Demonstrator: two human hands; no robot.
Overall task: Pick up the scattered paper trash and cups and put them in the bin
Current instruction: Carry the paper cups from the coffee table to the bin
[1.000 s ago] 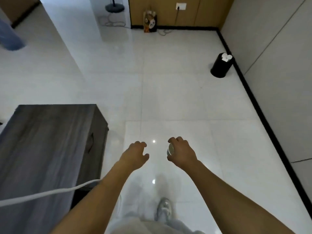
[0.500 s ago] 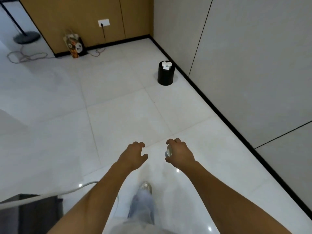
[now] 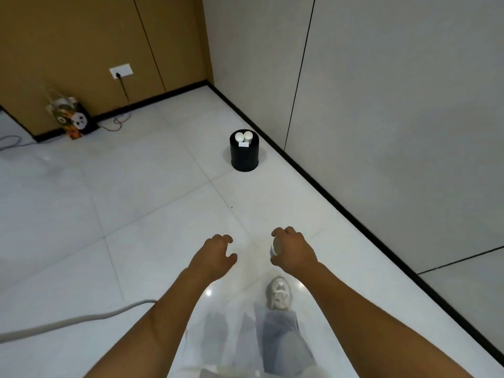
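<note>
Ahead by the wall stands the bin (image 3: pixel 243 155) (already nearly full). Your right hand (image 3: pixel 293 251) grips a cup (image 3: pixel 275 246); left hand (image 3: pixel 215 255) hangs empty, loosely curled. Release directly over the rim.

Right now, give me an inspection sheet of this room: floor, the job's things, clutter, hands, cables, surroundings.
Surface: glossy white tiled floor, no loose trash seen on it.
Job's things: black bin standing near the grey wall, white cups and a paper scrap showing at its top; one more cup carried in the right hand.
Clutter: printed gift bag against the wood-panelled wall.
Hands: right hand's fingers curled round the cup; left hand holds nothing, fingers loosely curled.
Cables: thin wires below the wall socket; grey cord lower left.
Surroundings: grey wall panels, black skirting; the person's white shoe.
</note>
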